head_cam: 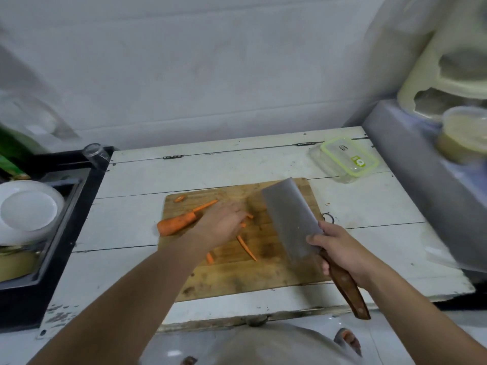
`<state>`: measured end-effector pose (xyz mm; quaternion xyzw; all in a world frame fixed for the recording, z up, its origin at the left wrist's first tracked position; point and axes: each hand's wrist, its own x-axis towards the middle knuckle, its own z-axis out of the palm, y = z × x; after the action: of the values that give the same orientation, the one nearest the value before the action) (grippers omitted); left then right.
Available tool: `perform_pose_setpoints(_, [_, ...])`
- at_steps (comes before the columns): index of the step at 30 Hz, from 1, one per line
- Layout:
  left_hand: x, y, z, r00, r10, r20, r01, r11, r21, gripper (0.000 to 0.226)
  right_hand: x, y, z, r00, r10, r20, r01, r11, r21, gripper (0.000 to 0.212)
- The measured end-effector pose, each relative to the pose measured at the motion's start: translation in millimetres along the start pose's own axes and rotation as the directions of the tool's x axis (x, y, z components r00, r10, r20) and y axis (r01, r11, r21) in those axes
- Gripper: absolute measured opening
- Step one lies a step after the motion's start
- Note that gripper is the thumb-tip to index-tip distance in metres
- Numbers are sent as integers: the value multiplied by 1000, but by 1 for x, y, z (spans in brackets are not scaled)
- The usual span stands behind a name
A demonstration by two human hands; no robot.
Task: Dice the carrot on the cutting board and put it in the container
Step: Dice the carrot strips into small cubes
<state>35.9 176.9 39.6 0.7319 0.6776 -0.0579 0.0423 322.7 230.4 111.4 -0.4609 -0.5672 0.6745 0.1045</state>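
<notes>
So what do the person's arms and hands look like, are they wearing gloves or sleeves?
No gloves and no sleeves in view: the left hand and right hand are bare, and both forearms are bare as far as the picture's edge. I see no watch or bracelet; the picture is too blurred to tell about rings on the fingers.

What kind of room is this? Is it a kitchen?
Probably a home kitchen. A person grips a cleaver over a wooden cutting board with a carrot on it, and white bowls sit in a dark sink beside the table.
</notes>
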Motion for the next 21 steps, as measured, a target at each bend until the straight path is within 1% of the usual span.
perform_pose_setpoints(2, [0, 2, 2, 993, -107, 43, 111, 990, -93, 10, 1, 2, 0, 1000, -5, -5, 5, 1000, -22, 8])
perform_pose_setpoints(3, [-1, 3, 2, 977, -190, 101, 203, 971, -130, 13, 2, 4, 0, 1000, -4, -6, 4, 999, -36, 7])
perform_pose_setpoints(6, [0, 6, 0, 875, -406, 263, 459, 869, -183, 26, 4, 3, 4, 1000, 0, 0, -1, 996, -90, 12])
perform_pose_setpoints(8, [-2, 11, -4, 811, -502, 301, 570, 792, -217, 31, 5, 3, 8, 1000, 6, -13, -8, 984, -176, 13])
perform_pose_setpoints(9, [-5, 14, -8, 790, -540, 291, 605, 764, -223, 33, 5, 2, 11, 1000, 5, -21, -10, 972, -236, 12])
perform_pose_setpoints(10, [-10, 19, -12, 780, -574, 250, 622, 753, -213, 35, 5, 2, 13, 1000, -9, -26, 1, 954, -298, 10])
perform_pose_setpoints(11, [-16, 24, -14, 785, -590, 189, 619, 759, -203, 35, 5, 2, 16, 999, -25, -26, 15, 937, -349, 6])
perform_pose_setpoints(12, [-22, 32, -14, 797, -588, 136, 603, 770, -208, 33, 5, 4, 18, 999, -39, -28, 25, 924, -383, 6])
perform_pose_setpoints(13, [-30, 41, -12, 808, -576, 122, 586, 770, -252, 28, 6, 5, 20, 998, -44, -35, 27, 916, -401, 11])
perform_pose_setpoints(14, [-36, 52, -8, 812, -562, 154, 579, 748, -325, 24, 6, 6, 21, 998, -46, -39, 26, 913, -408, 15])
perform_pose_setpoints(16, [-42, 77, -1, 791, -555, 257, 604, 644, -469, 18, 7, 7, 22, 998, -45, -50, 20, 910, -413, 17])
perform_pose_setpoints(17, [-39, 87, 1, 778, -563, 279, 615, 590, -523, 16, 7, 6, 23, 998, -44, -54, 17, 909, -417, 18])
perform_pose_setpoints(19, [-26, 100, -1, 770, -571, 285, 606, 514, -607, 15, 7, 2, 24, 997, -47, -53, 20, 904, -427, 19])
perform_pose_setpoints(21, [-14, 107, -5, 776, -559, 291, 579, 452, -678, 19, 8, -1, 23, 997, -58, -45, 32, 897, -442, 16])
